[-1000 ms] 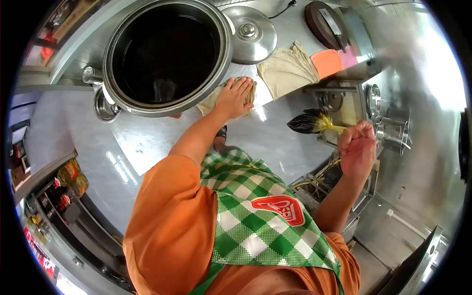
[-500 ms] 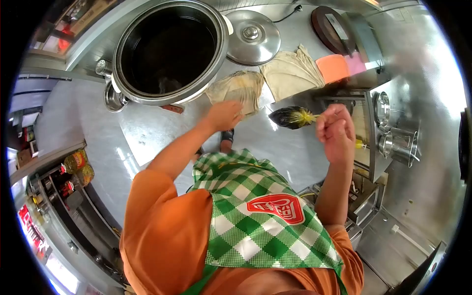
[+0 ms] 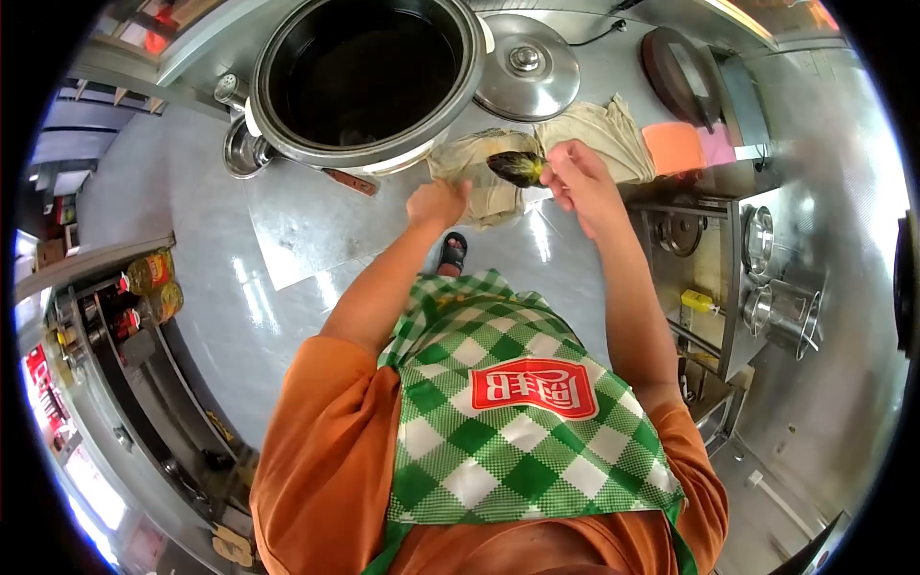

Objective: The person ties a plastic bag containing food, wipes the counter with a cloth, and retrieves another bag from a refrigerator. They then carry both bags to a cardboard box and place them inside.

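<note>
This is a kitchen: a large pot [image 3: 369, 155] stands beyond the left fingers [image 3: 463, 192], a knife [image 3: 692, 75] and board [image 3: 663, 79] beyond the right fingers [image 3: 562, 174].

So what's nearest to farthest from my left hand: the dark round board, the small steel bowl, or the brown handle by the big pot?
Going by the head view, from your left hand:
1. brown handle, just left
2. small steel bowl, farther left
3. dark round board, far right, beyond the lid
</note>
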The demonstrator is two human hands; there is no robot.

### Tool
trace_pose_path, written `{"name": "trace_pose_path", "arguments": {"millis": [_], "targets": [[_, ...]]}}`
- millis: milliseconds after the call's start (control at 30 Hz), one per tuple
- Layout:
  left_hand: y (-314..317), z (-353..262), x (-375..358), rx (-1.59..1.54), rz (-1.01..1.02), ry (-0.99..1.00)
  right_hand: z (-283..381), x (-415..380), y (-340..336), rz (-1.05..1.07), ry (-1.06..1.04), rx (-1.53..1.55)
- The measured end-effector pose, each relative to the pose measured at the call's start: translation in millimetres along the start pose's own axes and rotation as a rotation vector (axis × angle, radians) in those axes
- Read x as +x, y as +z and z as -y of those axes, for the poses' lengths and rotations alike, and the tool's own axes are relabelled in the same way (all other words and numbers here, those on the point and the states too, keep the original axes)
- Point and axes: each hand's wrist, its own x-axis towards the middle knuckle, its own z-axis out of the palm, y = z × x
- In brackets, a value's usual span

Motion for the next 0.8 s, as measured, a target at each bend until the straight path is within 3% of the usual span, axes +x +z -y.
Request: {"name": "trace_pose_path", "arguments": {"millis": [100,200,300,400,433,633,733,800], "targets": [[-28.0,6.7,-38.7,0.282,-0.123,0.135,-12.6,29.3,3.4,0.063,0.039,-0.106],[-43.0,3.7,-59.4,0.364,-0.006,0.092,-29.0,58.6,7.9,0.103,0.126,-0.157],[-34.5,-0.8,-72.4,0.428,-0.082,0.221,-55.3,77.1,5.4,0.115,0.172,-0.200],[-27.4,-0.2,-89.4,0.522,-0.157,0.500,-59.4,79.4,2.7,0.126,0.176,-0.197],[-25.9,-1.0,-90.8,0.521,-0.032,0.435,-59.2,80.7,2.4,0.130,0.170,-0.197],[-15.3,18.5,-90.8,0.530,0.031,0.414,-66.6,81.6,-1.0,0.079,0.075,-0.406],[-12.4,35.5,-97.0,0.608,0.039,0.444,-64.4,73.6,-14.1,-0.013,0.047,-0.499],[-4.5,58.0,-104.3,0.702,-0.082,0.483,-74.5,65.5,-26.6,-0.110,0.022,-0.427]]}}
